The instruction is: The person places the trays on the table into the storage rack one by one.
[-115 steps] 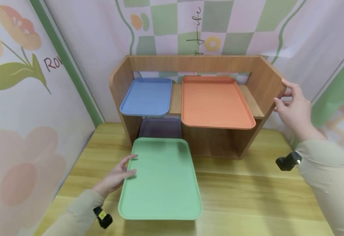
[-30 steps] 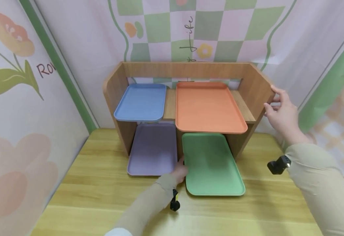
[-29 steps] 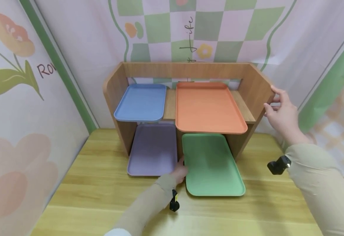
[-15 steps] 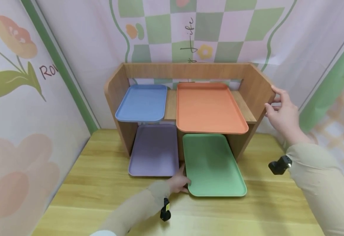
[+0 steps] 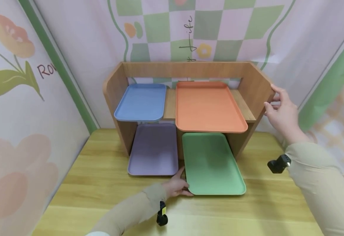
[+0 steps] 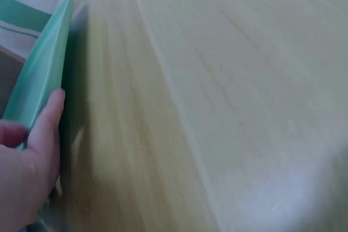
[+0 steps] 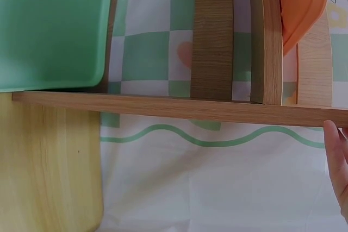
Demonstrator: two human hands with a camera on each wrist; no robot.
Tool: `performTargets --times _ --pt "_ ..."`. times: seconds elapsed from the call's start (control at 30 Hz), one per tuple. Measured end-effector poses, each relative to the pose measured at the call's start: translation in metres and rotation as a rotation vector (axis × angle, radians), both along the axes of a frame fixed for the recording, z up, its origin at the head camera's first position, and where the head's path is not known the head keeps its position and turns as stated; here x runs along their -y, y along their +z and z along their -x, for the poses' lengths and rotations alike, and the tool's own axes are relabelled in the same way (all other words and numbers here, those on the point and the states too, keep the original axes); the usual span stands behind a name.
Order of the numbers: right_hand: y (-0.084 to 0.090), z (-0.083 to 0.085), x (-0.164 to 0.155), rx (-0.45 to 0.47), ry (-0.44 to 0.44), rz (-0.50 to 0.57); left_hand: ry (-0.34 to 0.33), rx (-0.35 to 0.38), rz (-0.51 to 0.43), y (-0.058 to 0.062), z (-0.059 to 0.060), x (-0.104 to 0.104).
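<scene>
A green tray (image 5: pixel 211 162) sits at the lower right of a wooden desktop shelf (image 5: pixel 192 69), its front jutting out over the table. My left hand (image 5: pixel 175 186) holds its front left corner. In the left wrist view, one fingertip (image 6: pixel 55 99) lies against the outside of the rim and another reaches over the edge. My right hand (image 5: pixel 284 113) grips the front edge of the shelf's right side panel (image 5: pixel 256 90) between thumb and fingers; the right wrist view shows only part of that hand (image 7: pixel 338 167) at the edge.
A purple tray (image 5: pixel 154 150) lies in the lower left bay. On the upper board rest a blue tray (image 5: pixel 142 101) and a larger orange tray (image 5: pixel 208 106), whose front overhangs the green one. The wooden table (image 5: pixel 101 190) extends in front; printed cloth hangs behind and at both sides.
The green tray has gone from in front of the purple one to the lower right bay. My left hand has since slid forward along its left edge to the corner. My right hand stays put.
</scene>
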State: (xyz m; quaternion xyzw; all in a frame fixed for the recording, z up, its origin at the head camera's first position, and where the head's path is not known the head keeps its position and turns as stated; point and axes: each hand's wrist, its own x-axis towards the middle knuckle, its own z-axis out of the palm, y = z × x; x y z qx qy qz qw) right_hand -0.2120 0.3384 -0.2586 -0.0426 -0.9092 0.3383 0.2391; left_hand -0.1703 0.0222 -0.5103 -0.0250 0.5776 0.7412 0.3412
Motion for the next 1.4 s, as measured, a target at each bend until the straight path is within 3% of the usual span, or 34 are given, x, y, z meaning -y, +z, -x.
performTargets --times 0.3,0.63,0.87,1.1,1.27,1.4 --pt "0.002 -0.001 -0.001 -0.018 -0.009 0.007 0.189 -0.04 -0.032 0.007 0.003 -0.003" --pt "0.001 -0.002 -0.002 -0.009 -0.019 0.011 0.272 0.0 -0.289 0.0 0.009 -0.011" --pt "0.001 -0.002 -0.002 -0.007 -0.02 0.009 0.322 0.057 -0.372 0.005 0.011 -0.013" --pt "0.001 0.002 0.003 0.001 -0.005 0.03 0.278 0.122 -0.388 0.009 0.009 0.004" --pt "0.001 0.0 0.0 -0.013 -0.004 0.044 0.199 0.213 -0.407 0.015 0.012 0.019" --pt "-0.003 -0.002 -0.003 -0.044 0.02 0.094 0.094 0.198 -0.386 0.023 0.014 0.036"
